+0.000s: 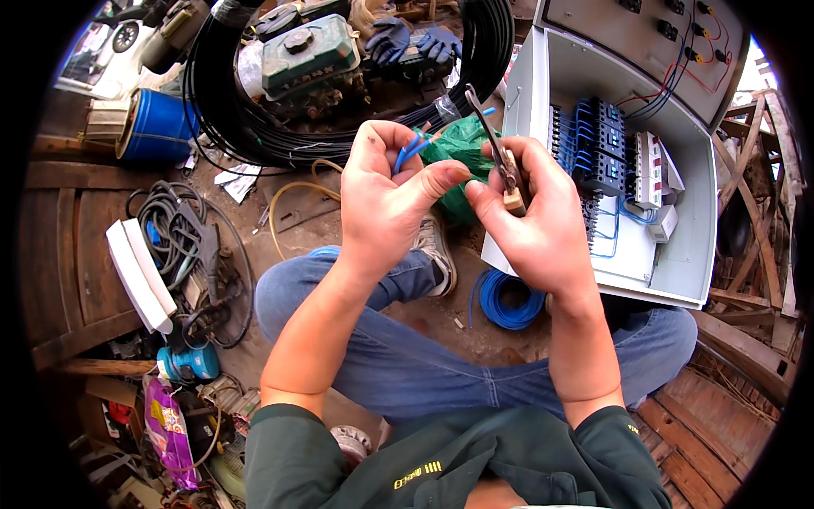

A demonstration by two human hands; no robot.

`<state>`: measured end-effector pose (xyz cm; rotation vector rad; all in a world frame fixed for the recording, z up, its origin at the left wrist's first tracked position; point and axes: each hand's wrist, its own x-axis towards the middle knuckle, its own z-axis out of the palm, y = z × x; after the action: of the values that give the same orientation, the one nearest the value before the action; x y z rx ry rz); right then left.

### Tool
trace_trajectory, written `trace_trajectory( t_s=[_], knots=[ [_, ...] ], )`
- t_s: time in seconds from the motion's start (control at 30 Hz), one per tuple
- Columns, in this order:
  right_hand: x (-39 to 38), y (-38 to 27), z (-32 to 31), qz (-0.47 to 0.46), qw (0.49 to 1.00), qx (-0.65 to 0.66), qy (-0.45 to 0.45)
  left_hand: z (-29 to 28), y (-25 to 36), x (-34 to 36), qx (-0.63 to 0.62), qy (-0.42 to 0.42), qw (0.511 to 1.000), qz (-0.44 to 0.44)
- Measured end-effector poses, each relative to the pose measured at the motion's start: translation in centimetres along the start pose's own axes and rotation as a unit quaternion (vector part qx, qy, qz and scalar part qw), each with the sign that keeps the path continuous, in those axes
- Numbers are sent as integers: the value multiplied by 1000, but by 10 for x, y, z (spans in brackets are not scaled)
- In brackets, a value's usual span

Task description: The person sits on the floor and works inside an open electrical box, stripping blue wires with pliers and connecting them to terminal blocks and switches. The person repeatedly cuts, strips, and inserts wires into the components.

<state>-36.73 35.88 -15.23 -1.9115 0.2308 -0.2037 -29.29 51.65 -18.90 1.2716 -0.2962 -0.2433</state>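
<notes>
Short pieces of blue wire (410,150) stick out from the curled fingers of my left hand (386,199), which is closed on them. My right hand (538,216) grips a narrow metal tool with a long thin blade (487,123) pointing up and away and a tan end on its grip; its exact kind is unclear. The two hands are apart, thumbs facing each other. A green plastic bag (458,148) lies just beyond and between them. To the right of my right hand stands an open grey electrical cabinet (697,229) with contactors (606,140) and blue wiring inside.
A coil of blue wire (507,304) lies between my legs. Ahead are a big black cable coil (292,155), a green engine (309,59) and work gloves (415,41). Leftward are a blue drum (161,125), tangled cables (174,220) and a purple bag (168,433). Timber (750,348) lies right.
</notes>
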Motion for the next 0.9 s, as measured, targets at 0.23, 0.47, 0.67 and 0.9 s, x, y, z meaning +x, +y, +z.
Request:
trace_trajectory(
  t_s=[0.23,0.47,0.67,0.9],
  knots=[
    [2,7,-6,-21,975,-152,-158,-13,-2,9,-138,35,986,-93],
    [-25,4,-23,-13,939,-239,-247,-24,-5,17,-227,-7,966,-123],
    [-61,3,-100,-42,937,-181,-294,-15,-6,21,-226,-38,955,-187],
    [-43,72,-266,140,874,-424,-193,31,-8,20,-177,-84,963,-184]
  ],
)
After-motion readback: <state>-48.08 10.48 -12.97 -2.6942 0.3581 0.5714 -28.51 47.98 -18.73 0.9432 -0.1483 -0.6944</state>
